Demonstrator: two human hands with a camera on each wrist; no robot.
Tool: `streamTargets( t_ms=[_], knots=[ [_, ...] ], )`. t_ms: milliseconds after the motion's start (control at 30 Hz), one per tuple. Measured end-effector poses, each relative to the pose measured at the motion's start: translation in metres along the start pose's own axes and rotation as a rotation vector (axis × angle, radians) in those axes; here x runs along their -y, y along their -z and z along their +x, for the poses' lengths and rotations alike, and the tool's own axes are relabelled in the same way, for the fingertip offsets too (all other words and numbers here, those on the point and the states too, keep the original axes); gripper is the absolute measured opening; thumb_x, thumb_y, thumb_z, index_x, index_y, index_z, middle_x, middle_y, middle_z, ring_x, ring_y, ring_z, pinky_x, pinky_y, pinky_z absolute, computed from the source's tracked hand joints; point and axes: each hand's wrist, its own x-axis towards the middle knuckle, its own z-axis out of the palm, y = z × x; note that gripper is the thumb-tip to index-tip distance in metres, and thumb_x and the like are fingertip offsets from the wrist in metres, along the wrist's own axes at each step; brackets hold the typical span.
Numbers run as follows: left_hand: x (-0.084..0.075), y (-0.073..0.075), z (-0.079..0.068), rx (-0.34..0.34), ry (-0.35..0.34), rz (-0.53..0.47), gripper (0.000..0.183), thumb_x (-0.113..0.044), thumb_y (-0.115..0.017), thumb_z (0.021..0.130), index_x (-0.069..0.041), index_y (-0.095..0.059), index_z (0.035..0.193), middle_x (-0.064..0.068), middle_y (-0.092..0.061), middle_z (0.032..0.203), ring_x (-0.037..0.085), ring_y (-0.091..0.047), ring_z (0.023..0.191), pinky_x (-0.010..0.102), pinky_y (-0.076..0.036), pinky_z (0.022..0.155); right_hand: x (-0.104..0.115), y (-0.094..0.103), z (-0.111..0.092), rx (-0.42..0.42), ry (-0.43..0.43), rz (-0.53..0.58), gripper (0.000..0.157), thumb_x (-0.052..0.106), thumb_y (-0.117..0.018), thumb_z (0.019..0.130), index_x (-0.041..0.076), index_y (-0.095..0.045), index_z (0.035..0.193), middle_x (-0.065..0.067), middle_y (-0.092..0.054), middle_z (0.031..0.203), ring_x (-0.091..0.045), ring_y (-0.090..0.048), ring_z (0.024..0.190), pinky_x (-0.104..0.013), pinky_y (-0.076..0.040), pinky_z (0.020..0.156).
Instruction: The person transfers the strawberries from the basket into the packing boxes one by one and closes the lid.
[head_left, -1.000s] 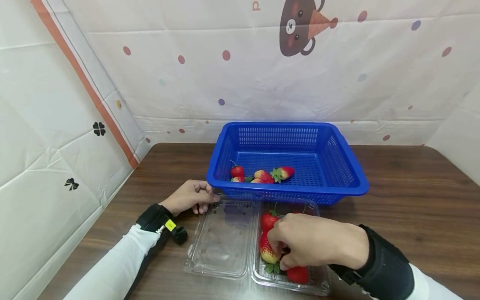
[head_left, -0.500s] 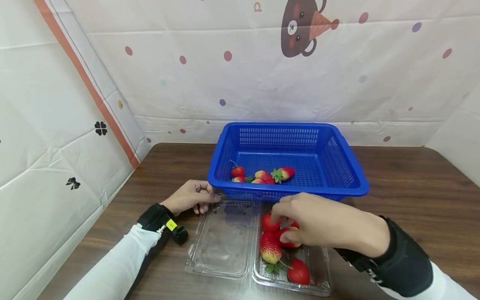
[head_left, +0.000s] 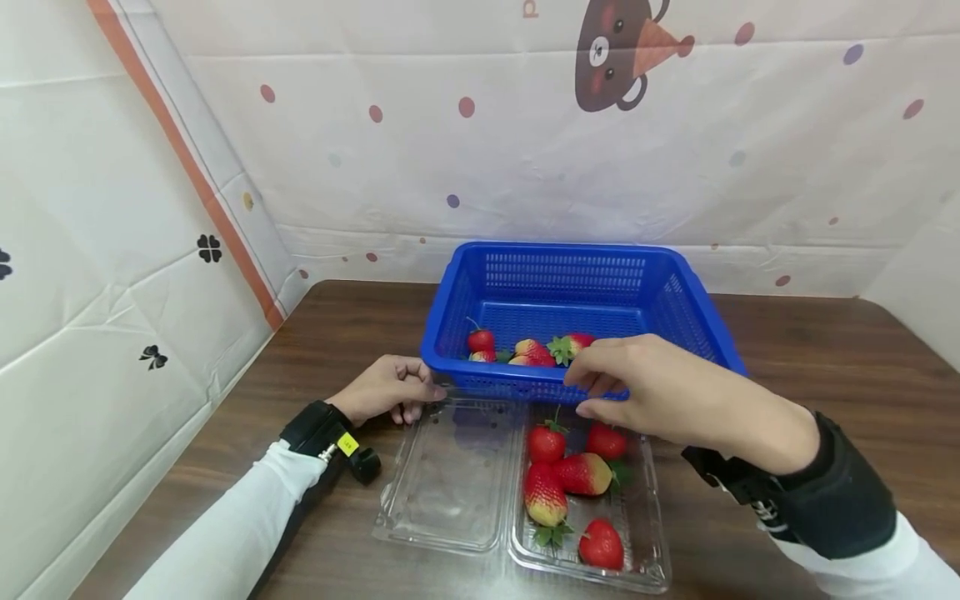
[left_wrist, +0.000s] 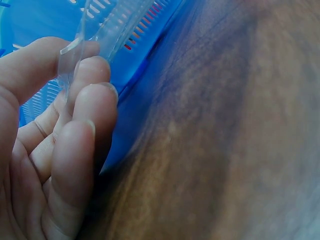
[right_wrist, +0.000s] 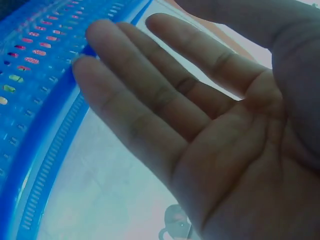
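A clear plastic clamshell box lies unfolded on the table, its lid point(head_left: 450, 479) on the left and its tray point(head_left: 633, 529) on the right. My left hand point(head_left: 386, 390) pinches the far left corner of the lid; the left wrist view shows the plastic edge point(left_wrist: 72, 62) between thumb and fingers. Several red fruits sit in the tray, among them a strawberry point(head_left: 546, 496) with green leaves and a stemmed red fruit point(head_left: 602, 546). Over the front rim of a blue basket point(head_left: 487, 373), above the tray's far end, my right hand point(head_left: 667, 392) holds nothing, fingers extended.
Inside the basket, strawberries point(head_left: 532, 352) and a stemmed red fruit point(head_left: 481, 340) lie along the near left side. Brown wooden tabletop point(head_left: 810, 358) spreads to the right. A printed white sheet point(head_left: 412, 158) hangs behind.
My right hand has let go of a strawberry in the middle of the tray, then risen and moved away toward the basket. The left hand keeps its place on the lid.
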Motion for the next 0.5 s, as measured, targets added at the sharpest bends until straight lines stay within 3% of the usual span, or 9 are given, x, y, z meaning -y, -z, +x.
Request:
streamTargets(
  t_ms=[333,500],
  knots=[
    [0.0,0.0,0.001,0.008,-0.016,-0.007,0.03,-0.031,-0.075,0.084,-0.006,-0.058,0.083,0.006,-0.061,0.06,0.018,-0.056,0.048,0.022,-0.049,0.043,-0.011,0.009,0.009,-0.123,-0.015,-0.055,0.025,0.013,-0.078,0.08,0.016,-0.068,0.103,0.004,-0.069,0.096,-0.005,-0.063,0.085,-0.034,-0.059,0.073],
    [0.0,0.0,0.0,0.005,-0.018,-0.006,0.031,-0.031,-0.076,0.083,-0.006,-0.058,0.082,0.005,-0.06,0.059,0.017,-0.055,0.047,0.021,-0.049,0.041,-0.019,0.007,0.016,-0.138,-0.055,-0.047,0.023,0.013,-0.077,0.081,0.013,-0.068,0.103,0.001,-0.069,0.096,-0.011,-0.064,0.087,-0.039,-0.059,0.075]
  ],
)
